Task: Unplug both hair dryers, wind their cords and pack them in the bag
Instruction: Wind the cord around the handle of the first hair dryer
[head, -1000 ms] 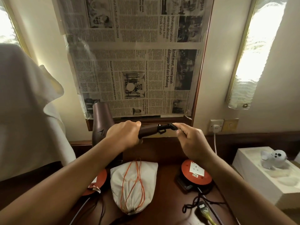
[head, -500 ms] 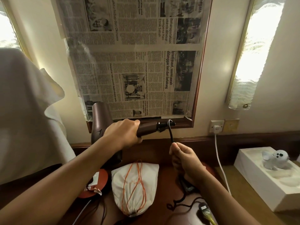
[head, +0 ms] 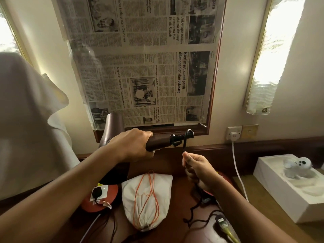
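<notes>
1. Newspaper (head: 149,67) taped over the wall frame carries Malay headlines — "Isteri maut, suami parah dilanggar lori dari belakang" among them.
2. The left hand (head: 133,144) holds the brown hair dryer (head: 157,142) above the counter (head: 177,204), fingers wrapped round its handle, which runs level, left to right — barrel at left.
3. The right hand (head: 198,165) pinches the black cord (head: 185,142) below the handle's end.
4. A white drawstring bag (head: 145,199) lies beneath.

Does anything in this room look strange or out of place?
Yes: sheets of newspaper cover the whole wood-framed panel on the wall, hiding whatever is behind. A pale cloth is also draped over something at the left. Otherwise nothing looks spilled or broken.
</notes>
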The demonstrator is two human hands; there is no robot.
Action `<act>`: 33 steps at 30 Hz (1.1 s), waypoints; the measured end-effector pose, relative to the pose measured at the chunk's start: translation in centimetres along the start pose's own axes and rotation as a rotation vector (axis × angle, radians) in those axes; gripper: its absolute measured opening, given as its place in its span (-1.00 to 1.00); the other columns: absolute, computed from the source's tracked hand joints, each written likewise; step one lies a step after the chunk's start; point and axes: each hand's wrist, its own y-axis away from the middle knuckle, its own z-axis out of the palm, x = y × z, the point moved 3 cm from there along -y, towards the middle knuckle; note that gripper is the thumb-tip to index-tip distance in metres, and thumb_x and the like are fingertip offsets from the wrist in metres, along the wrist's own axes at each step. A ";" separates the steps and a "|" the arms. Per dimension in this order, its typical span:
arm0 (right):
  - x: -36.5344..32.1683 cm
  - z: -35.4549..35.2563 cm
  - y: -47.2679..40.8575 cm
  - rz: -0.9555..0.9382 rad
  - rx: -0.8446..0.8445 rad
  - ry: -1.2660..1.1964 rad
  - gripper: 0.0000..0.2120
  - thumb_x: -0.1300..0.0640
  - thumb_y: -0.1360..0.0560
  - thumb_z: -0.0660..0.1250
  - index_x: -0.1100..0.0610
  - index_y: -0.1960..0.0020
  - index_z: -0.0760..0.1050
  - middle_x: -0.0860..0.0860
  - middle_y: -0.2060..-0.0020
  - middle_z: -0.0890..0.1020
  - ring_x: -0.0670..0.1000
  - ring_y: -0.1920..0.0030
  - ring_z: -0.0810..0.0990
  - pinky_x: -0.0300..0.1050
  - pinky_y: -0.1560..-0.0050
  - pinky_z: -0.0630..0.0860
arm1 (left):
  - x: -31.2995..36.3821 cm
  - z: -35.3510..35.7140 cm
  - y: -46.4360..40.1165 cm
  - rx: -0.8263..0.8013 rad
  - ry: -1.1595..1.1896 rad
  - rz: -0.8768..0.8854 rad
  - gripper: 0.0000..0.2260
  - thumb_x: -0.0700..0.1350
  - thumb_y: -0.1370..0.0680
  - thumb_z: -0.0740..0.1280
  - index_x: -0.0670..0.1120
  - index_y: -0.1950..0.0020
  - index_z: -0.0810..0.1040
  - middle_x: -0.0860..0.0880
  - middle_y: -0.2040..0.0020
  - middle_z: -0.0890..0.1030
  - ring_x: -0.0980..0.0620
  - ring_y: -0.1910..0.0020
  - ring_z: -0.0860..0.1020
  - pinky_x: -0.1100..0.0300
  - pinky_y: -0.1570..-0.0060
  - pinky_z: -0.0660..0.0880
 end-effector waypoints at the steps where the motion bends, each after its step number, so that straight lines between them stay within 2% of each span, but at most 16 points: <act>1: -0.3 -0.1 -0.1 0.009 -0.002 0.019 -0.65 -0.07 -0.55 0.23 0.15 0.26 0.44 0.00 0.51 0.23 -0.04 0.54 0.17 -0.22 0.53 0.13 | 0.1 0.0 0.1 -0.024 -0.012 0.022 -0.80 0.11 -0.42 0.39 0.16 0.02 0.45 0.11 0.16 0.53 0.09 0.16 0.54 0.11 0.10 0.55; 5: -2.1 -1.1 -0.8 0.005 -0.001 0.109 -0.73 -0.01 -0.54 0.28 0.17 0.20 0.51 -0.03 0.52 0.28 -0.06 0.55 0.22 -0.23 0.55 0.18 | 0.8 0.0 0.5 -0.089 -0.059 0.080 -0.78 0.09 -0.45 0.39 0.13 -0.04 0.45 0.11 0.13 0.53 0.12 0.15 0.53 0.15 0.09 0.52; 8: -3.8 -2.4 -1.9 -0.021 0.065 0.261 -0.85 0.20 -0.58 0.25 0.16 0.10 0.58 -0.04 0.58 0.34 -0.08 0.60 0.25 -0.26 0.60 0.20 | 1.1 0.0 0.7 -0.103 -0.141 0.099 -0.71 0.09 -0.47 0.38 0.09 -0.15 0.46 0.09 0.07 0.54 0.10 0.13 0.52 0.18 0.11 0.50; 10: -5.1 -2.8 -2.3 -0.097 0.100 0.408 -0.83 0.27 -0.56 0.25 0.15 0.05 0.62 -0.02 0.59 0.42 -0.08 0.62 0.27 -0.27 0.63 0.22 | 1.2 0.1 0.8 -0.104 -0.191 0.106 -0.69 0.09 -0.49 0.36 0.08 -0.19 0.45 0.07 0.03 0.56 0.09 0.12 0.51 0.21 0.16 0.45; 12: -6.8 -2.7 -2.4 -0.199 0.123 0.528 -0.88 0.26 -0.52 0.34 0.14 0.09 0.66 0.00 0.48 0.58 -0.11 0.58 0.39 -0.29 0.58 0.33 | 1.3 0.2 0.9 -0.109 -0.224 0.110 -0.68 0.09 -0.50 0.35 0.07 -0.22 0.44 0.05 0.00 0.57 0.07 0.09 0.53 0.20 0.14 0.47; 15: -9.0 -2.6 -2.5 -0.328 0.136 0.705 -0.92 0.23 -0.46 0.42 0.14 0.06 0.66 -0.01 0.23 0.68 -0.12 0.24 0.63 -0.35 0.18 0.54 | 1.5 0.2 0.9 -0.110 -0.267 0.119 -0.68 0.06 -0.51 0.35 0.06 -0.23 0.44 0.04 -0.02 0.58 0.06 0.07 0.55 0.18 0.10 0.49; 17: -9.9 -2.6 -2.5 -0.384 0.143 0.764 -0.90 0.21 -0.45 0.43 0.15 0.04 0.66 0.00 0.18 0.69 -0.08 0.14 0.65 -0.28 0.06 0.56 | 1.6 0.2 0.9 -0.093 -0.275 0.112 -0.70 0.03 -0.52 0.34 0.05 -0.23 0.44 0.04 0.01 0.57 0.07 0.12 0.52 0.21 0.16 0.44; 21: -11.0 -2.3 -2.0 -0.479 0.172 0.856 -0.92 0.17 -0.45 0.43 0.08 0.06 0.67 -0.09 0.21 0.68 -0.17 0.16 0.63 -0.39 0.12 0.50 | 1.4 0.5 0.8 -0.074 -0.309 0.074 -0.70 -0.02 -0.52 0.31 0.04 -0.25 0.44 0.02 -0.01 0.56 0.02 0.09 0.55 0.18 0.17 0.46; 26: -11.6 -1.5 -1.0 -0.585 0.246 0.936 -0.90 0.18 -0.47 0.41 0.12 0.03 0.67 -0.07 0.18 0.67 -0.19 0.15 0.61 -0.47 0.13 0.48 | 1.0 1.2 0.3 -0.078 -0.301 0.007 -0.71 -0.04 -0.50 0.32 0.03 -0.23 0.46 0.01 0.00 0.56 -0.03 0.05 0.56 0.11 0.10 0.51; 28: -11.5 -1.1 -0.6 -0.611 0.237 0.945 -0.90 0.18 -0.48 0.41 0.13 0.03 0.66 -0.06 0.18 0.67 -0.18 0.15 0.62 -0.44 0.11 0.51 | 0.8 1.4 0.2 -0.077 -0.302 -0.013 -0.70 -0.05 -0.50 0.33 0.03 -0.23 0.46 0.00 -0.01 0.56 -0.03 0.03 0.56 0.12 0.10 0.48; 31: -11.1 -0.8 -0.3 -0.628 0.238 0.942 -0.91 0.18 -0.48 0.41 0.13 0.04 0.67 -0.04 0.20 0.69 -0.11 0.17 0.65 -0.26 0.10 0.58 | 0.7 1.7 0.1 -0.049 -0.316 -0.024 -0.69 -0.05 -0.51 0.32 0.01 -0.25 0.46 -0.01 -0.02 0.56 -0.02 0.05 0.56 0.13 0.12 0.47; 33: -10.7 -0.4 -0.3 -0.625 0.244 0.941 -0.92 0.18 -0.48 0.41 0.12 0.05 0.67 -0.03 0.21 0.68 -0.11 0.18 0.65 -0.24 0.11 0.59 | 0.8 2.0 0.0 -0.044 -0.333 -0.026 -0.70 -0.05 -0.51 0.32 0.00 -0.24 0.45 -0.01 -0.02 0.56 -0.01 0.07 0.54 0.13 0.15 0.44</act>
